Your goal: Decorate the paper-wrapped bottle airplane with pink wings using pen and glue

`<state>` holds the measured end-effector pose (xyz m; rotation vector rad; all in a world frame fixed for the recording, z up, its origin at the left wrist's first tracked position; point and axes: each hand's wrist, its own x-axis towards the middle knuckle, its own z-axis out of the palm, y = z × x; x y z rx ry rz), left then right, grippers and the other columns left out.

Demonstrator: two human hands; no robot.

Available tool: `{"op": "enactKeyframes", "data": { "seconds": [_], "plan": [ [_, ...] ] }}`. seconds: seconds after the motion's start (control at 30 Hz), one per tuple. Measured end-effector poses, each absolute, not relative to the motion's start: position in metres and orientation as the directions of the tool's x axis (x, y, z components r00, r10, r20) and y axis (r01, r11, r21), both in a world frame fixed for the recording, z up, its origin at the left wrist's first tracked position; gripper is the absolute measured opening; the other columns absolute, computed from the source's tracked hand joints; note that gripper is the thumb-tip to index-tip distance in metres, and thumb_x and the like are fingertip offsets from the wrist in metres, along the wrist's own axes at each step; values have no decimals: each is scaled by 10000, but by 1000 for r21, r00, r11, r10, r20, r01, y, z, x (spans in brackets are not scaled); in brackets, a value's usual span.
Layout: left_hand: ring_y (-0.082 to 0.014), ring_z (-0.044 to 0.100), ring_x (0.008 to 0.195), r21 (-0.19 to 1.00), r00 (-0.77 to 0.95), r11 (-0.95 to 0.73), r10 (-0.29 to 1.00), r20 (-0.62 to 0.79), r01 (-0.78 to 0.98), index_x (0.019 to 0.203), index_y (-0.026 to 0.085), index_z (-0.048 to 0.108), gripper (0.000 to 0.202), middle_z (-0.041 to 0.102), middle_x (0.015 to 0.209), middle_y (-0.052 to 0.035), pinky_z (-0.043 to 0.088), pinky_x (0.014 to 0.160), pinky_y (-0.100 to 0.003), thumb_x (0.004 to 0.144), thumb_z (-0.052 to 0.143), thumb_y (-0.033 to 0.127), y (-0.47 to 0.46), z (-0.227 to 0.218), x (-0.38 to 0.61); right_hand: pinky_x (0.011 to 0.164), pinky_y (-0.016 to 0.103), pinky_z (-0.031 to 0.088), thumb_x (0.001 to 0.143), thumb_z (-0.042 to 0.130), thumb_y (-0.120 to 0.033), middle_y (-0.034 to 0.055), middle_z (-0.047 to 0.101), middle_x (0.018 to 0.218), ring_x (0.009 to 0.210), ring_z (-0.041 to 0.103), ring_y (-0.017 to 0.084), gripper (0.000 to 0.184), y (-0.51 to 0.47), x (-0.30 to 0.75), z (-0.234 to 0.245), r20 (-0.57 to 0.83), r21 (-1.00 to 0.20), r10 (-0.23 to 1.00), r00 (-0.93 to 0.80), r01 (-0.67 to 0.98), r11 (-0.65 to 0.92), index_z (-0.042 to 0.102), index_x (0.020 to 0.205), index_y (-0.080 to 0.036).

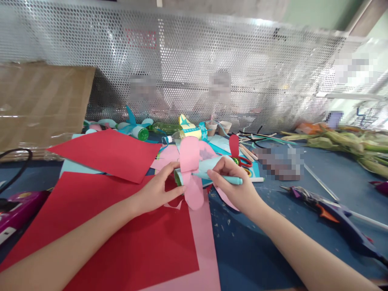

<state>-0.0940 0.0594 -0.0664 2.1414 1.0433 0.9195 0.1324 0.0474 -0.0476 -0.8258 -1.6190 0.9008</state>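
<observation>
A small bottle craft [205, 165], wrapped in light blue paper, lies sideways at the middle of the table. Its green end [178, 178] faces left, between the fingers and thumb of my left hand [156, 190]. Across the wrapped body runs a pink rounded paper strip [190, 153], like a propeller or wing. My right hand [239, 184] is closed around a teal marker pen [233, 179], whose tip is at the pink strip's middle. Another rounded pink piece shows below my right hand, partly hidden, and a red rounded paper piece [234, 145] stands up behind it.
Red sheets [145, 242] and pink paper lie under my left arm. At right rests a blue glue gun [336, 218]; a purple tool [22, 210] is at left. Behind are decorated bottles [192, 131], paper cups [224, 127], scissors [245, 161], and dry husks [339, 141].
</observation>
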Motion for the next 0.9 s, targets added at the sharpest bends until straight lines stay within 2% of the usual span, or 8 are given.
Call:
{"op": "enactKeyframes", "data": {
  "seconds": [0.23,0.5,0.9],
  "plan": [
    [-283,452,1283,736,489,-546,807,332,401,1320,268,412,478,461,1402,-88,378,1079,-456,882,580,364,59,-65,-94,523,240,319,862,583,-286,-52,466,595,547,410,91,246,47,133,-46,448,-878,864,-228,69,473,433,683,-210],
    [-303,441,1288,750,451,-503,839,304,431,1334,277,403,514,460,1398,-93,357,1088,-502,870,592,393,58,-66,-94,518,244,342,856,581,-330,-42,469,584,541,419,99,261,46,133,-45,448,-869,866,-222,121,480,430,677,-216],
    [-302,463,1275,746,441,-496,846,300,444,1334,265,418,520,478,1389,-95,373,1076,-482,865,589,408,57,-65,-94,534,241,353,843,605,-359,-39,493,614,560,445,101,268,46,133,-46,451,-867,867,-212,127,482,450,681,-213]
  ]
}}
